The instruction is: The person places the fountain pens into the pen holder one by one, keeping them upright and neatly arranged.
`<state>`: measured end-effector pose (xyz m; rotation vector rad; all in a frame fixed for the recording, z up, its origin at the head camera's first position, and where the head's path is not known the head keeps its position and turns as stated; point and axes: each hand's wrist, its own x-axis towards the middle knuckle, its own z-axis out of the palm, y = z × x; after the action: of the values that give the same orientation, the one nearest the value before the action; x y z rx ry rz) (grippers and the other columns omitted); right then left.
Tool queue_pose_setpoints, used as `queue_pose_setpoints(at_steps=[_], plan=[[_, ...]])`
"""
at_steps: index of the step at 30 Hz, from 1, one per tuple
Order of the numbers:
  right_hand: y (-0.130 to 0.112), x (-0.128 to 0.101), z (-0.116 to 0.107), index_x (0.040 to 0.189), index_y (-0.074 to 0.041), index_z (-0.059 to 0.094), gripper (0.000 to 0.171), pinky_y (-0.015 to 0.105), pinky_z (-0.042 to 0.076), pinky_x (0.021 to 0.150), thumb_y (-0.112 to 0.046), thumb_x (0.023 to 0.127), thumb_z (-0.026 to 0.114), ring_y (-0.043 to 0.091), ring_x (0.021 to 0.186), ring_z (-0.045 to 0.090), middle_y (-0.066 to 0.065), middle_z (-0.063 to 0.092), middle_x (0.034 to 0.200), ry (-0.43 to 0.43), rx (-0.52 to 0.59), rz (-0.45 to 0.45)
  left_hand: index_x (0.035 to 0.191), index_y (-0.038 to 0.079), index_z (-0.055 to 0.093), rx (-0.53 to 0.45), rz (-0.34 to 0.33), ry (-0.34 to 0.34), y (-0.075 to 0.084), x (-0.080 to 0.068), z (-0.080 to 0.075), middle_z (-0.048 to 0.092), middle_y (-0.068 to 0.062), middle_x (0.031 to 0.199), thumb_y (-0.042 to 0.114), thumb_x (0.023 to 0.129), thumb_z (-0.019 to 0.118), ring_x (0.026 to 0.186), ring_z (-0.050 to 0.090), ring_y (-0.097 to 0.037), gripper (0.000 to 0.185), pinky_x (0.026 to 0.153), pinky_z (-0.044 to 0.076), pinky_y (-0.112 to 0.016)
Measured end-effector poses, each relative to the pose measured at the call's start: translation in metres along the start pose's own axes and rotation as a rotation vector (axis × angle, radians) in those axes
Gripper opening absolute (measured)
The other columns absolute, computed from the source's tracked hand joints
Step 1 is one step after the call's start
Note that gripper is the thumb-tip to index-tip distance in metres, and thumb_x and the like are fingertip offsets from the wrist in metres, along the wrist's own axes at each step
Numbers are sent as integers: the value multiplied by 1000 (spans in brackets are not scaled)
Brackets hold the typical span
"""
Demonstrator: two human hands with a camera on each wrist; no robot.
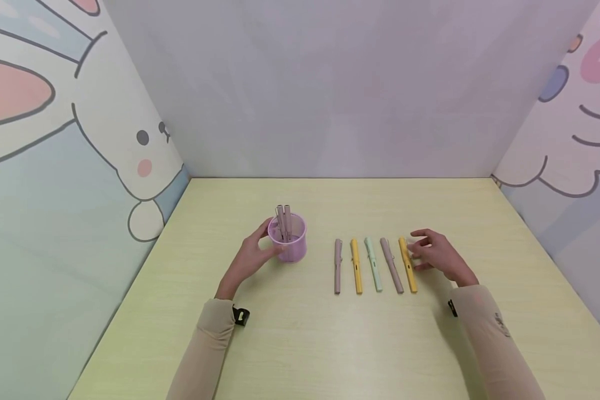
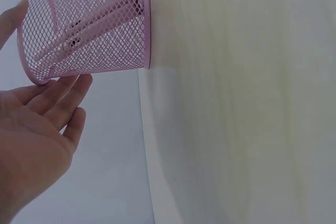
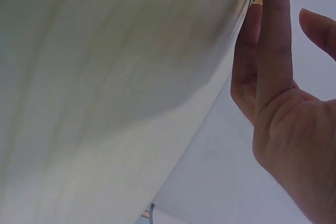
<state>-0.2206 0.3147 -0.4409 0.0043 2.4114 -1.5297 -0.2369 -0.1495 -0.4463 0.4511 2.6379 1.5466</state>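
Pens: two in pink mesh cup, five in row on table. Left hand open, steadying cup. Right hand relaxed, fingertips touching rightmost yellow pen, holding nothing. Pickup step prob.; next needs pinch on barrel.

We see a pale yellow-green table with a faint wood grain, closed in by a plain grey back wall. Cartoon panels stand at each side: a rabbit drawing on the left, a pink-cheeked figure on the right.
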Motion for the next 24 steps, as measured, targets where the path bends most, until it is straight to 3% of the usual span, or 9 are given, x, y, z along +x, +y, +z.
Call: queue_pose_setpoints(at_steps=[24], plan=[[0,7,4,149,16,31,60,37,62,73,-13,105,60,23,91,61,30,52,122,-20,-30,74,163,9,32,-6,10,-1,-1,-1,0,44,-17,158,30,94,77,145,41,-39,85,117,26,-64]])
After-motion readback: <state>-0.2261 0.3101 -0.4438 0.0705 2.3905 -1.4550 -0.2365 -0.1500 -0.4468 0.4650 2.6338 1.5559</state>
